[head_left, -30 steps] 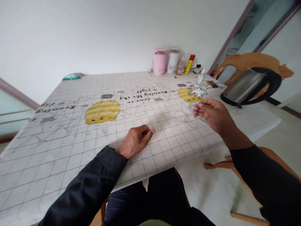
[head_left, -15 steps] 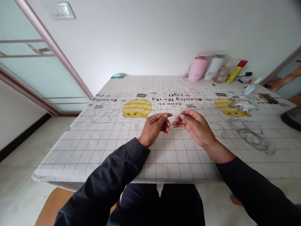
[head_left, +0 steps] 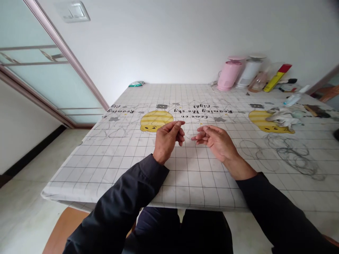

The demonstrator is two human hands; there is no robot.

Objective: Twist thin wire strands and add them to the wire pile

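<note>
Above the middle of the checked tablecloth (head_left: 127,148), my left hand (head_left: 168,139) is closed in a pinch, thumb against the index finger. A faint, thin wire (head_left: 188,137) curves from it across the small gap to my right hand (head_left: 218,143). The right thumb and fingers are drawn together at the tips, closed on the wire, with the other fingers loosely bent. Most of the wire is too fine to follow. To the right of my right hand lies a loose coil of thin dark wire (head_left: 298,157).
More fine wire (head_left: 106,132) lies tangled on the left. At the back right stand a pink cylinder-shaped device (head_left: 230,74), a white one (head_left: 247,74), a bottle (head_left: 257,84) and a yellow-and-red box (head_left: 277,78). A crumpled cloth (head_left: 284,116) lies before them. A green packet (head_left: 137,84) sits by the wall.
My hands have moved a little apart, the left one going left and slightly up. A faint curve of wire now shows between them. The view has shifted slightly.
</note>
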